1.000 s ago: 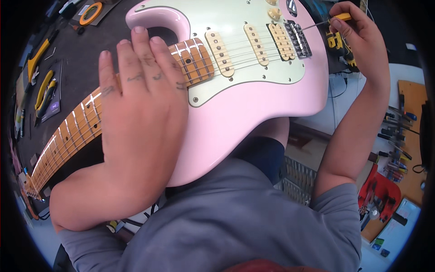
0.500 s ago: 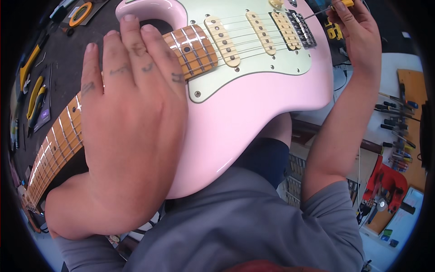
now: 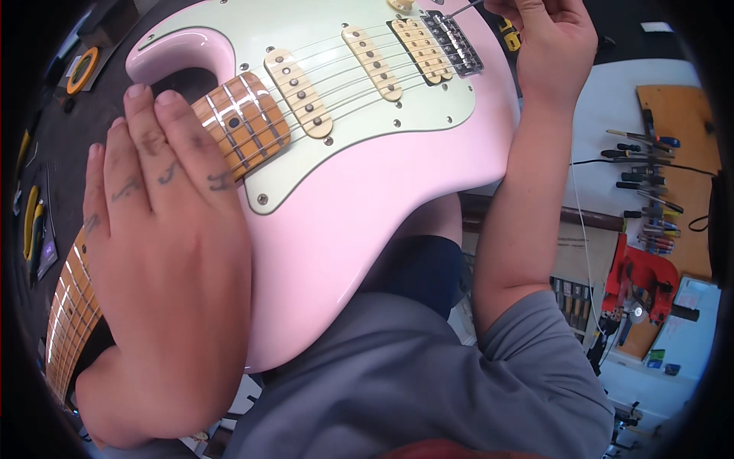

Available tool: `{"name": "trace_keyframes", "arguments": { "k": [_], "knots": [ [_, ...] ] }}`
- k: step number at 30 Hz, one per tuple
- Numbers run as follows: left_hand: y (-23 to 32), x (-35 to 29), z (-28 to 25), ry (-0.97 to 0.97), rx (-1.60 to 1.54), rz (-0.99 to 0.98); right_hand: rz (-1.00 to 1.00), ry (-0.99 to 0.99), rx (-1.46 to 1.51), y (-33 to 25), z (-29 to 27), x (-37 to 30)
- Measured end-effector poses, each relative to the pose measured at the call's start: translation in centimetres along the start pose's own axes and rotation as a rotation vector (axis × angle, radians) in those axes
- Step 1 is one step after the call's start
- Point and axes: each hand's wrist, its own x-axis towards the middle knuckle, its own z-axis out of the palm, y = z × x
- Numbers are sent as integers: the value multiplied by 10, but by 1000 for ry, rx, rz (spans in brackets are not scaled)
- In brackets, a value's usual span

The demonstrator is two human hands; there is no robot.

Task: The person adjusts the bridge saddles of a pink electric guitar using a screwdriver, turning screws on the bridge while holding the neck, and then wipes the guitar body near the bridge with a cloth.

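Observation:
A pink electric guitar (image 3: 375, 195) with a pale green pickguard (image 3: 298, 164) lies across the bench edge and above my lap. My left hand (image 3: 164, 222) rests flat over its maple neck (image 3: 248, 122), fingers stretched out across the strings, hiding part of the fretboard. At the upper right, my right hand (image 3: 554, 50) is closed round a screwdriver. Only the thin shaft of the screwdriver (image 3: 464, 9) shows; its tip meets the far end of the metal bridge (image 3: 455, 46). The handle is cut off by the picture's top edge.
Pliers with yellow grips (image 3: 34, 226) and a roll of orange tape (image 3: 82, 70) lie on the dark bench at left. To the right, a wooden rack (image 3: 673, 115) holds several screwdrivers. A red tool (image 3: 638, 271) sits below it, with a thin white cable nearby.
The whole view has shifted, so guitar and hands appear further left. The screwdriver's yellow handle has left the picture at the top. My left hand stays on the neck.

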Motion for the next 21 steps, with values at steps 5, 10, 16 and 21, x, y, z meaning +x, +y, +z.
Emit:
{"name": "trace_keyframes", "arguments": {
  "k": [5, 10, 16, 21],
  "knots": [
    [-1, 1, 3, -1, 17, 15, 13, 36, 3, -1, -2, -1],
    [-3, 2, 6, -3, 51, 62, -19, 54, -40, 0, -2, -1],
    [-6, 1, 5, -15, 73, 63, -14, 89, -68, 1, -4, -4],
    [-3, 0, 6, -19, 81, 57, -4, 80, 3, 3, -5, -5]
  ]
}}
